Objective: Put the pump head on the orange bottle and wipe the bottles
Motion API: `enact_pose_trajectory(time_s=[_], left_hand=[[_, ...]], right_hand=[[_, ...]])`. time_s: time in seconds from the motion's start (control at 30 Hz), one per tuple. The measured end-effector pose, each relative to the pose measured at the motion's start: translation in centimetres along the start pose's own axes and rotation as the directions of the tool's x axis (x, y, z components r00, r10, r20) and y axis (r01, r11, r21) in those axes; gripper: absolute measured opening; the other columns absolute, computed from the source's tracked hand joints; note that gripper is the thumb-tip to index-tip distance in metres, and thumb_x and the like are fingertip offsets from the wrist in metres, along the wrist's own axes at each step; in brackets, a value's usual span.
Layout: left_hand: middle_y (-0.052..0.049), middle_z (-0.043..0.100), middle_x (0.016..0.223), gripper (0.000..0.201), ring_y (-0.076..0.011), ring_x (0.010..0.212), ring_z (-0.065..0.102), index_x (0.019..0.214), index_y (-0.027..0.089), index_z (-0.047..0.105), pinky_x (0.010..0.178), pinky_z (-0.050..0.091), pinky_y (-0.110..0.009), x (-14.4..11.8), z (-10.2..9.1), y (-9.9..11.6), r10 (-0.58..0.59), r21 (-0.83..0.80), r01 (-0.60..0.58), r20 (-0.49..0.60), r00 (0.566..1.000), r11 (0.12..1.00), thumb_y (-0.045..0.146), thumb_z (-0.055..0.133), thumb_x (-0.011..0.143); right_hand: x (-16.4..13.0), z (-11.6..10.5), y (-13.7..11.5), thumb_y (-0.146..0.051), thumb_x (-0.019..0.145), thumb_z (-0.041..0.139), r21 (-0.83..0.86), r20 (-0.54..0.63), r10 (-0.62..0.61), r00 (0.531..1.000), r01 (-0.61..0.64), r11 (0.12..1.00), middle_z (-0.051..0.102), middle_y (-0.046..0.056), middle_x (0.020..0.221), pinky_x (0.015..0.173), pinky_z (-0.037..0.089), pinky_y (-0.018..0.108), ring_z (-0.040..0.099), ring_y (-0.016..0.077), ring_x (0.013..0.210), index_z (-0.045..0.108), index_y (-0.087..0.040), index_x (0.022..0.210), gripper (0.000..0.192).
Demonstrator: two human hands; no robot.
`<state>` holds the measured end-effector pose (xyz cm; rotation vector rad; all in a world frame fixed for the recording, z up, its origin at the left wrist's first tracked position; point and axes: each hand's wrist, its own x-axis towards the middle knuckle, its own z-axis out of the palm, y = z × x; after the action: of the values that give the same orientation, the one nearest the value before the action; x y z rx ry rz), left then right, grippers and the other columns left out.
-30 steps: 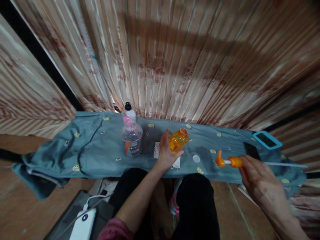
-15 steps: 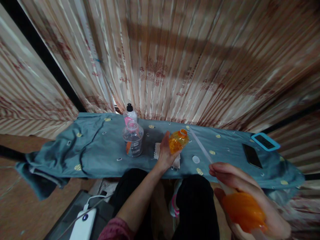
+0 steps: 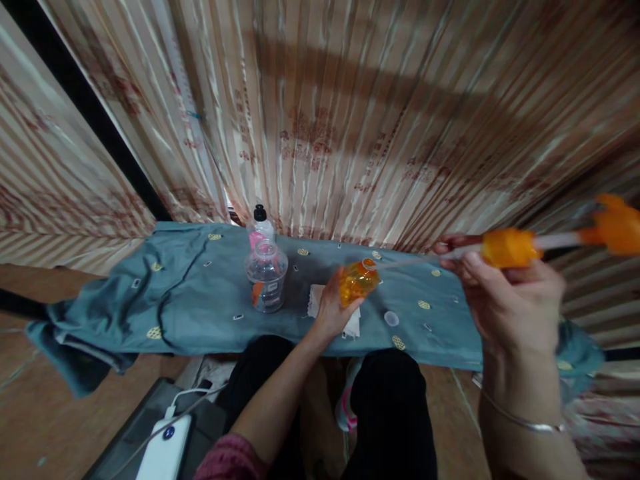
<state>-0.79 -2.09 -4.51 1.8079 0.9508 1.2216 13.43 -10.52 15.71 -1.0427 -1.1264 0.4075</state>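
Observation:
My left hand [image 3: 330, 308] grips an orange transparent bottle [image 3: 356, 281], tilted with its open mouth toward the right, above a white tissue [image 3: 314, 301] on the blue-grey cloth [image 3: 200, 300]. My right hand [image 3: 505, 300] is raised and holds an orange pump sprayer head [image 3: 507, 247] sideways. Its thin clear tube [image 3: 405, 262] points left, the tip at the bottle's mouth. The orange nozzle [image 3: 617, 230] sticks out to the right.
A clear jar [image 3: 267, 277] and a pink-labelled bottle with a black cap [image 3: 260, 225] stand left of the orange bottle. A small white disc [image 3: 391, 318] lies on the cloth. Striped curtains [image 3: 325, 120] hang behind. A white power bank [image 3: 163, 453] lies lower left.
My right hand picked the sprayer head up from the cloth, swung it close past the camera, then raised it level with the tube tip reaching the bottle mouth. The left hand kept hold of the bottle.

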Motion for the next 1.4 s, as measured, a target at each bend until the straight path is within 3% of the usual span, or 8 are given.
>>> enact_pose_trajectory(time_s=[0.07,0.13,0.2,0.37,0.83,0.97,1.23,1.4], left_hand=[[-0.014,0.06,0.149,0.075,-0.0345,0.14,0.056,0.151,0.025,0.043,0.12,0.043,-0.059,0.1,-0.1,0.2,0.0,0.002,0.0,0.004,1.0,1.0,0.033,0.076,0.084],[-0.014,0.059,0.15,0.074,-0.0342,0.141,0.056,0.15,0.025,0.043,0.12,0.043,-0.058,0.2,-0.2,0.3,-0.001,0.001,0.001,0.004,1.0,1.0,0.033,0.076,0.084],[-0.014,0.058,0.15,0.074,-0.0341,0.14,0.056,0.151,0.025,0.042,0.12,0.044,-0.059,0.2,-0.1,0.2,0.001,0.002,-0.001,0.002,1.0,1.0,0.033,0.075,0.085],[-0.016,0.058,0.15,0.075,-0.0349,0.139,0.057,0.152,0.024,0.04,0.119,0.044,-0.059,0.1,0.0,0.0,0.013,0.006,-0.013,0.007,1.0,1.0,0.035,0.074,0.086],[-0.014,0.059,0.149,0.074,-0.0347,0.138,0.058,0.151,0.025,0.042,0.117,0.048,-0.058,-0.1,-0.1,0.2,0.004,-0.007,-0.004,0.008,1.0,1.0,0.035,0.074,0.085],[-0.012,0.06,0.149,0.073,-0.0337,0.138,0.058,0.151,0.027,0.041,0.117,0.048,-0.058,0.0,0.0,0.3,-0.003,0.003,0.002,0.018,1.0,1.0,0.036,0.073,0.086],[-0.012,0.062,0.145,0.069,-0.0337,0.136,0.06,0.148,0.026,0.044,0.116,0.049,-0.057,0.0,-0.1,0.5,0.004,-0.015,-0.003,0.019,1.0,1.0,0.034,0.072,0.086],[-0.014,0.06,0.147,0.072,-0.0341,0.137,0.059,0.15,0.024,0.043,0.118,0.047,-0.057,0.1,0.0,0.4,-0.018,-0.03,0.019,0.009,1.0,0.999,0.035,0.074,0.085]], right_hand=[[2.4,0.3,2.3,-0.045,0.062,0.094,0.025,0.072,0.14,0.988,-0.142,0.99,0.076,-0.002,0.086,0.068,0.06,0.022,0.073,0.0149,0.08,0.079,-0.025,0.08,0.031],[3.3,0.8,5.1,-0.043,0.054,0.098,0.027,0.11,0.224,0.968,-0.228,0.973,0.078,0.001,0.086,0.078,0.058,0.021,0.072,0.0124,0.083,0.079,-0.022,0.076,0.036],[2.8,1.4,7.8,-0.037,0.046,0.1,0.034,0.147,0.281,0.948,-0.289,0.957,0.077,0.001,0.082,0.078,0.057,0.023,0.07,0.0114,0.078,0.078,-0.02,0.075,0.04],[0.6,2.7,11.7,-0.033,0.052,0.098,0.087,0.181,0.331,0.926,-0.35,0.933,0.076,0.001,0.094,0.084,0.057,0.033,0.068,0.0132,0.083,0.076,-0.019,0.094,0.049],[0.7,1.3,11.6,-0.036,0.064,0.093,0.011,0.387,0.341,0.857,-0.374,0.927,0.073,0.004,0.126,0.112,0.047,0.044,0.067,0.0206,0.119,0.075,-0.027,0.108,0.049],[1.3,1.0,11.5,-0.043,0.067,0.092,-0.047,0.435,0.347,0.831,-0.364,0.93,0.074,0.007,0.124,0.107,0.052,0.046,0.07,0.0229,0.115,0.077,-0.025,0.106,0.046],[1.2,1.2,11.6,-0.048,0.065,0.091,-0.095,0.435,0.346,0.832,-0.339,0.936,0.076,0.007,0.116,0.107,0.051,0.046,0.07,0.0218,0.109,0.075,-0.023,0.104,0.049],[0.5,2.4,11.9,-0.047,0.063,0.092,-0.108,0.336,0.29,0.896,-0.269,0.957,0.074,0.003,0.095,0.093,0.053,0.039,0.068,0.0173,0.09,0.069,-0.019,0.093,0.047]])
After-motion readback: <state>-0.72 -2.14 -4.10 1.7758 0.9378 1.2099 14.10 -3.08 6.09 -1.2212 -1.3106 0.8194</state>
